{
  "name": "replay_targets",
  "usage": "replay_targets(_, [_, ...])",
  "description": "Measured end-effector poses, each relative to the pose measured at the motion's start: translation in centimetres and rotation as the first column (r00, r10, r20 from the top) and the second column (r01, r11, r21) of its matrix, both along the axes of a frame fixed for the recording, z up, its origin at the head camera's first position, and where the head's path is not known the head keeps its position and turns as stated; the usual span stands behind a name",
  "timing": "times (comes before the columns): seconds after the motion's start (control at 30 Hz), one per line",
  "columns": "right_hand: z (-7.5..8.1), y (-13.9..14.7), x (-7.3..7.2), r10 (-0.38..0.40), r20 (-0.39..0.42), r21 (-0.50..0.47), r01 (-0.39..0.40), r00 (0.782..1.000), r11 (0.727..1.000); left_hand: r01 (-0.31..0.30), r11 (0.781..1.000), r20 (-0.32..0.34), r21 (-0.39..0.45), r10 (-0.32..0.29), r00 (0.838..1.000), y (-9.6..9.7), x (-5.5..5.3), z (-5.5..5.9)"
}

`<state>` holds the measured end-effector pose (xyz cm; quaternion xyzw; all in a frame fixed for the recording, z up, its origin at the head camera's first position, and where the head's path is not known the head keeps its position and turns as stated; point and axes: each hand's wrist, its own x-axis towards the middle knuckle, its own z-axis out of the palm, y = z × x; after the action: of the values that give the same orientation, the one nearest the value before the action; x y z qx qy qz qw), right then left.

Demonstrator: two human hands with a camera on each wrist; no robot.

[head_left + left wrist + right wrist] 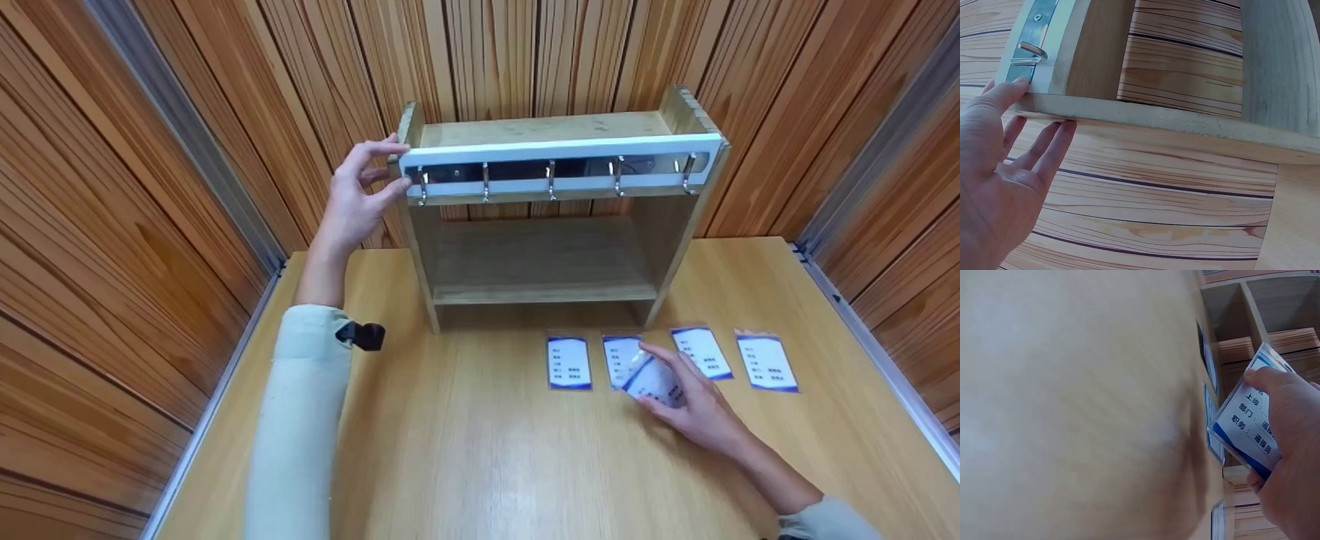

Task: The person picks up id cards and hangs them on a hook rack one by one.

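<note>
My left hand (360, 191) grips the upper left corner of a wooden shelf (544, 295). Its thumb touches the end of a white-edged metal hook rail (517, 170) along the shelf's front, and its fingers lie against the side board, as the left wrist view (994, 163) shows. Between thumb and fingers, my right hand (709, 409) pinches a name badge in a clear holder (1247, 416), tilted above the table. This badge partly covers another badge (615, 352) lying behind it. Several metal hooks stick out from the rail, with nothing hanging on them.
More badges lie in a row before the shelf: one at the left (569, 364), two at the right (701, 352) (766, 364). The wooden table (465, 450) is bounded by wood-plank walls (150, 225). A black strap piece (367, 337) is on my left cuff.
</note>
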<state>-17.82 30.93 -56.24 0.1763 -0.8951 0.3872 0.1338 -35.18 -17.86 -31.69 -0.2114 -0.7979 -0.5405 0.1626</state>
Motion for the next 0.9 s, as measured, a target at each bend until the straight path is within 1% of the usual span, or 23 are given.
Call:
replay_targets(0.03, [0.0, -0.2, -0.1, 0.007, -0.027, -0.017, -0.008, 1.000, 1.000, -0.001, 1.000, 0.000, 0.003, 0.001, 1.000, 0.0, 0.0, 0.0])
replay_targets(0.13, [0.1, -1.1, -0.4, 0.012, -0.065, -0.069, -0.017, 0.998, 0.997, -0.003, 1.000, 0.006, 0.010, 0.003, 1.000, 0.0, 0.0, 0.1])
replay_targets(0.3, [0.4, -2.5, -1.1, -0.004, -0.079, -0.144, -0.007, 0.997, 0.990, -0.005, 1.000, 0.018, 0.013, 0.005, 1.000, 0.1, 0.0, 0.1])
replay_targets(0.43, [0.6, -3.5, -1.8, -0.014, -0.089, -0.179, -0.003, 0.996, 0.984, -0.006, 1.000, 0.028, 0.018, 0.006, 1.000, 0.0, 0.1, 0.1])
replay_targets(0.6, [1.1, -4.8, -2.5, -0.015, -0.088, -0.211, -0.004, 0.996, 0.977, -0.006, 1.000, 0.041, 0.019, 0.005, 0.999, 0.0, 0.2, 0.2])
replay_targets(0.8, [1.8, -6.3, -2.6, -0.016, -0.044, -0.234, 0.005, 0.999, 0.972, -0.003, 1.000, 0.044, 0.017, 0.002, 0.999, 0.1, 0.2, 0.1])
replay_targets(0.9, [2.0, -7.0, -2.7, -0.010, -0.057, -0.243, -0.004, 0.998, 0.970, 0.002, 1.000, 0.035, 0.025, -0.003, 0.999, 0.1, 0.1, 0.1])
